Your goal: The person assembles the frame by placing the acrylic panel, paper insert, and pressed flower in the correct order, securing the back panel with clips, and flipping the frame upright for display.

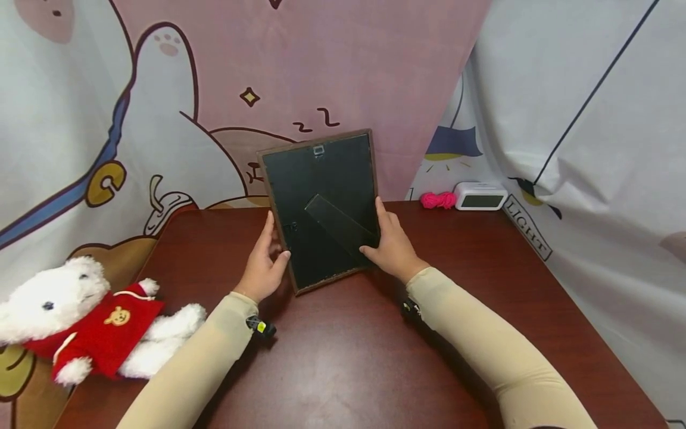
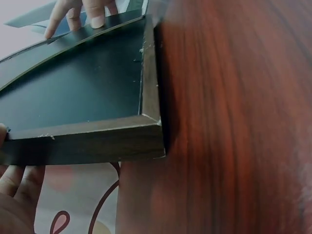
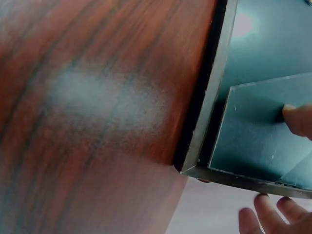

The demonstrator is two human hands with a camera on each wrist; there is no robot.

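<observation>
A picture frame (image 1: 337, 173) with a black backing and brown rim stands tilted above the table, its back towards me. Its easel leg (image 1: 343, 226) runs slantwise across the backing. My left hand (image 1: 266, 265) holds the frame's left side, thumb at the back edge and fingers behind. On the lower right side, my right hand (image 1: 395, 247) grips the frame, its thumb pressing on the easel leg (image 3: 258, 131) in the right wrist view. The left wrist view has the frame's lower corner (image 2: 151, 114) close to the tabletop. The frame's front is hidden.
A white teddy bear (image 1: 107, 319) in a red top lies at the left of the brown table (image 1: 343, 369). At the back right sit a pink bundle of yarn (image 1: 437, 200) and a white digital clock (image 1: 480, 196). Printed cloth (image 1: 343, 59) hangs behind.
</observation>
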